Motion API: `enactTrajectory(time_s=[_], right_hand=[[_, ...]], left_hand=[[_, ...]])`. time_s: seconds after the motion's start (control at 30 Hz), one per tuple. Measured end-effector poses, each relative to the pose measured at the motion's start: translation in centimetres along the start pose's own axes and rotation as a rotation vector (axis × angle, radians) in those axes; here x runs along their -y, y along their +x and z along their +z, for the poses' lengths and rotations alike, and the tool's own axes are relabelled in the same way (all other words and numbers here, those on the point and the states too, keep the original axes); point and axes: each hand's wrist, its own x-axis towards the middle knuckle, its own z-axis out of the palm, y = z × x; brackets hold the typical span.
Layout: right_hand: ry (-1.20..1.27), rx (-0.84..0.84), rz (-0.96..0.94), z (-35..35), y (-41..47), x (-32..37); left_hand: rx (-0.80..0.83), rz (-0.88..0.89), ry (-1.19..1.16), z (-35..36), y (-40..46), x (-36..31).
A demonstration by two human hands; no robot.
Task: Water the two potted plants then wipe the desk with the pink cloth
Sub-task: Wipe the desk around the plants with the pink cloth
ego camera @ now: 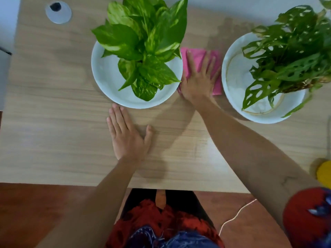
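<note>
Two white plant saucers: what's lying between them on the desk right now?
In the head view, the pink cloth lies between the saucers, with the right hand pressed flat on it.

I'm at a light wood-grain desk (53, 104) with a round grey cable grommet (58, 12) at its far left corner. Beyond the desk's back edge it's pale wall; below its near edge, reddish-brown floor (44, 212) with a thin cord (236, 214).
</note>
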Motion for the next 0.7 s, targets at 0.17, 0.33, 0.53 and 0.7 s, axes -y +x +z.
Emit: enactTrajectory(time_s=[0.17,0.33,0.53,0.7], right_hand=[[-0.010,0.003,0.005,-0.7,4.4,0.5],[0.045,0.016,-0.020,-0.1,-0.8,-0.5],[0.055,0.014,-0.085,1.3,-12.7,-3.4],[0.007,0.042,-0.110,2.0,-19.1,-10.2]], left_hand=[[-0.010,-0.004,0.004,-0.1,0.0,0.1],[-0.010,0.009,-0.022,-0.1,0.0,-0.1],[0.009,0.010,-0.031,-0.3,-0.4,-0.2],[-0.003,-0.002,-0.046,-0.2,-0.6,-0.1]])
